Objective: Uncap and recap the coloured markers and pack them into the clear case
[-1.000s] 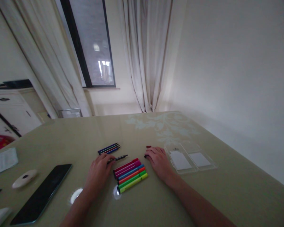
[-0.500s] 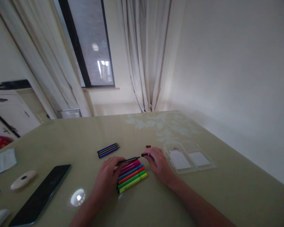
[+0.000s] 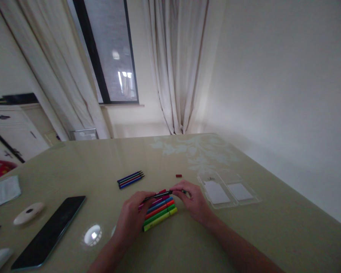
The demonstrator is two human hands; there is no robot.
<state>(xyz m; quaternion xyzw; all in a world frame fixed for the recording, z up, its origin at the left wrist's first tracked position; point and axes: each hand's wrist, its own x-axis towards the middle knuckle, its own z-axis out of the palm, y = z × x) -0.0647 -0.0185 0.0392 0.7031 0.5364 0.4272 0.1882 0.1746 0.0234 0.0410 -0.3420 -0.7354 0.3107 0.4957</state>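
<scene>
Thumb and fingers of the left hand grip a dark pen along its barrel, and the right hand pinches a small dark piece, perhaps a cap, at the pen's right end. From where I stand I cannot tell whether the two parts are fully joined. The pen is just above the far edge of a row of bright markers, partly covered by the left hand. If the ends meet out of line, I'd expect the tip to bend or ink to mark a fingertip; a sudden slip could knove the row askew or send a marker rolling. Farther off, left, more dark pens lie side by side; a small red piece sits beyond the right hand and looks easy to overlook. To the right, a clear case lies open on the table, a small dark design on it too tiny to read. No brand is legible on the markers, nor on the black slab-like device at near left
</scene>
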